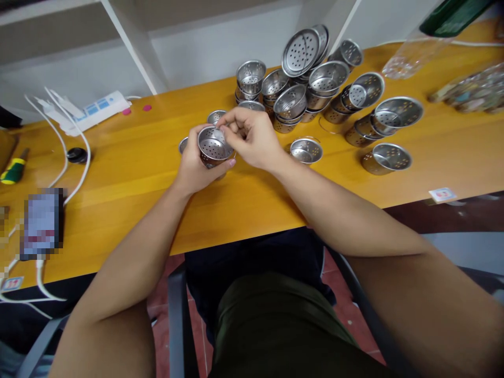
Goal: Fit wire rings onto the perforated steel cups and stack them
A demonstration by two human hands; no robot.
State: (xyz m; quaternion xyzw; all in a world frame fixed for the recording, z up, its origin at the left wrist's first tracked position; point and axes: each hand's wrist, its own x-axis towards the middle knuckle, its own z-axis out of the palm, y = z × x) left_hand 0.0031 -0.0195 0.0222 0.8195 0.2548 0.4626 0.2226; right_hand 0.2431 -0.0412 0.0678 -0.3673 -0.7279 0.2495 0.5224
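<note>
My left hand (pixel 197 167) is wrapped round a perforated metal cup (pixel 214 144), its open top facing up. At the cup's right rim, my right hand (pixel 250 136) has its thumb and index finger pinched together; whatever they hold is too small to make out. Small metal cups sit partly hidden just behind and left of my left hand. A single perforated cup (pixel 306 150) stands on the table right of my right hand. Stacks of similar cups (pixel 291 102) stand behind it.
On the wooden table (pixel 129 173) are a phone (pixel 41 224) with white cables, a power strip (pixel 94 113) and a screwdriver (pixel 14 169) at left. A clear bottle (pixel 413 55) and a plastic bag (pixel 472 89) lie back right. More cup stacks (pixel 364 123) stand at right.
</note>
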